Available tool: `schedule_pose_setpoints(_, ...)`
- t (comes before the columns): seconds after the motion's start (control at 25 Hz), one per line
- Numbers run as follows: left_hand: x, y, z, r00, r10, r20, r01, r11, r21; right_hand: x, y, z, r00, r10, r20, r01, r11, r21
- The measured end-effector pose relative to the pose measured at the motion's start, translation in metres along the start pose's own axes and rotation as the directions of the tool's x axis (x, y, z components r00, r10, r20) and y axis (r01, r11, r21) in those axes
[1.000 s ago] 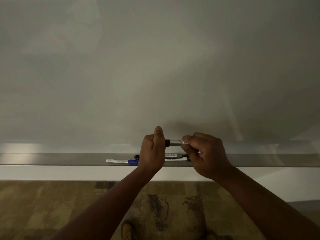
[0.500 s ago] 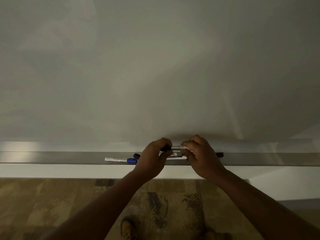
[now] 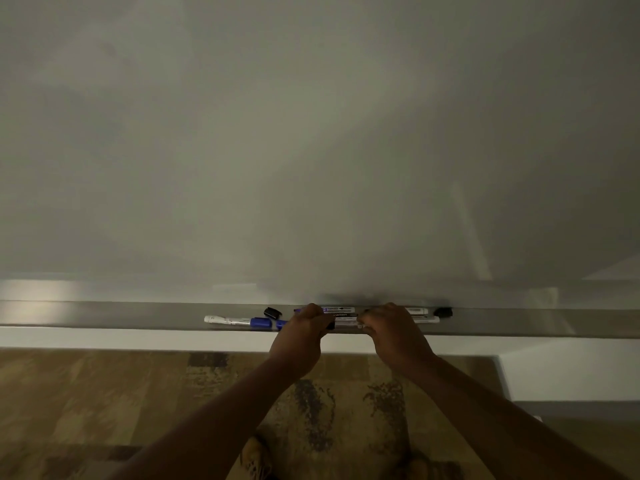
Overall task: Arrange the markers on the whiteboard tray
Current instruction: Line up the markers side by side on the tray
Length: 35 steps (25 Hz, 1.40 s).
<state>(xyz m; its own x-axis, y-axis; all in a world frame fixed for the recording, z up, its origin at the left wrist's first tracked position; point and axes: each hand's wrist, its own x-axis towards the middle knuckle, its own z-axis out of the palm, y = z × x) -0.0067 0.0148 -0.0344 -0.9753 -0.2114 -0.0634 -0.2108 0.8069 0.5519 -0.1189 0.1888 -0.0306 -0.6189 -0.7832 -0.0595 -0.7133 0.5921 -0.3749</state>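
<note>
My left hand (image 3: 300,336) and right hand (image 3: 393,332) each curl fingers round one end of a black-capped marker (image 3: 343,323), held level so it settles lengthwise on the whiteboard tray (image 3: 138,315), beside the blue-capped marker (image 3: 239,321).

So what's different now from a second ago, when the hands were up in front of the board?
Both hands, left hand and right hand, came down to the tray, bringing the marker they hold between them. The blue-capped marker and the loose black cap stayed put.
</note>
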Motion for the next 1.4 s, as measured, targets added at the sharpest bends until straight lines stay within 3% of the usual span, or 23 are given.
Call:
schedule_pose_setpoints(0.28,-0.001,-0.008,0.011,1.000,-0.008,-0.002,0.008,0.997,0.074,0.004,0.008,0.015,0.995,0.003,0.104,0.002,0.999,-0.046)
schedule_pose_setpoints(0.56,-0.004,-0.015,0.010,1.000,-0.004,-0.026,0.007,0.994,0.108,0.003,0.006,0.017,0.996,0.011,0.084,-0.007,0.999,-0.047)
schedule_pose_setpoints(0.72,-0.002,-0.023,-0.003,0.993,-0.036,-0.109,0.052,0.988,0.145,0.012,-0.003,0.014,0.998,-0.062,-0.024,0.061,0.997,-0.054)
schedule_pose_setpoints(1.12,0.005,-0.030,-0.007,1.000,0.008,0.000,-0.007,0.932,0.363,0.019,-0.015,0.014,0.991,-0.129,0.045,0.135,0.976,-0.170)
schedule_pose_setpoints(1.4,0.008,-0.031,-0.008,1.000,0.004,-0.005,-0.002,0.930,0.368,0.016,-0.016,0.016,0.994,-0.108,0.033,0.112,0.979,-0.172)
